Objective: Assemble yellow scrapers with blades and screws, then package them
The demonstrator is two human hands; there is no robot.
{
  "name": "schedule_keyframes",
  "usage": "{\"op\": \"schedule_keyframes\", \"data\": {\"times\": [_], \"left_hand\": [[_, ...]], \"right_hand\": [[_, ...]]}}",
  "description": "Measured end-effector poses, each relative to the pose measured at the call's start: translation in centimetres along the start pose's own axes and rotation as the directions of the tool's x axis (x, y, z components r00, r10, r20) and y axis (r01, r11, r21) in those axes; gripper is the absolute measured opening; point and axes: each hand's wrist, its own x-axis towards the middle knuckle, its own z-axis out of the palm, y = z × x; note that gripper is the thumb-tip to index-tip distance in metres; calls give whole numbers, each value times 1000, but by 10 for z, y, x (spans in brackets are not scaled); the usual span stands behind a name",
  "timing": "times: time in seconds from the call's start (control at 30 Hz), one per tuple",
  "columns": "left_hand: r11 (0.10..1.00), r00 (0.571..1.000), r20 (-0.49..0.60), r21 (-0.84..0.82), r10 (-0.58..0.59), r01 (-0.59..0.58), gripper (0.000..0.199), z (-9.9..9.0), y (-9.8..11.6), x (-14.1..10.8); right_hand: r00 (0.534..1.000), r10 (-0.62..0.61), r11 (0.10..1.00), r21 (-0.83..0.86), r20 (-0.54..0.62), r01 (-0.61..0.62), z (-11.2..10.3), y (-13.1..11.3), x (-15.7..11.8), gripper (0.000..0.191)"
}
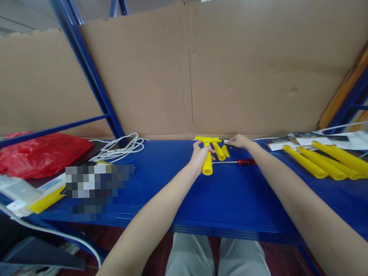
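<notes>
My left hand (199, 153) is closed around the handle of a yellow T-shaped scraper (207, 163), its wide head pointing to the cardboard and the hollow handle end facing me. My right hand (239, 141) is at the back of the table, its fingers closed at a small whitish piece (228, 141) too small to make out. Between the hands lie another yellow handle (219, 152) and a small yellow wedge-shaped piece (226, 151). A screwdriver (247, 162) with a red handle lies just in front of them, its shaft pointing left.
Several yellow-handled tools (323, 161) with black-and-white labels lie at right on the blue table (228, 201). Coiled white cable (127, 148), a red plastic bag (42, 153) and a yellow piece (49, 200) are at left. Cardboard (152, 82) and a blue post (91, 72) stand behind.
</notes>
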Motion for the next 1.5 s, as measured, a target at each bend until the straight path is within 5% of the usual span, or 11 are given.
{"op": "schedule_keyframes", "data": {"times": [0.47, 0.9, 1.13, 1.33, 1.5], "left_hand": [[1000, 1000, -2, -10, -10, 10, 79, 1, 0, -2], [1000, 998, 55, 3, -10, 10, 84, 0, 1, -3], [1000, 990, 143, -6, -1, 2, 88, -6, 2, -3], [999, 987, 160, -30, -5, 10, 81, -12, 3, 3], [1000, 990, 141, 14, -12, 10, 42, -21, 7, 8]], "right_hand": [[998, -47, 999, -13, 51, 48, -1, 1, 2, 41], [994, 108, 982, -156, 3, -106, -1, -10, -5, 50], [978, -87, 983, -178, -189, 53, -17, 6, -26, 49], [843, -280, 957, -200, -458, 209, -10, 31, -83, 36], [873, -259, 958, 5, -413, 286, -13, 40, -100, 29]]}}
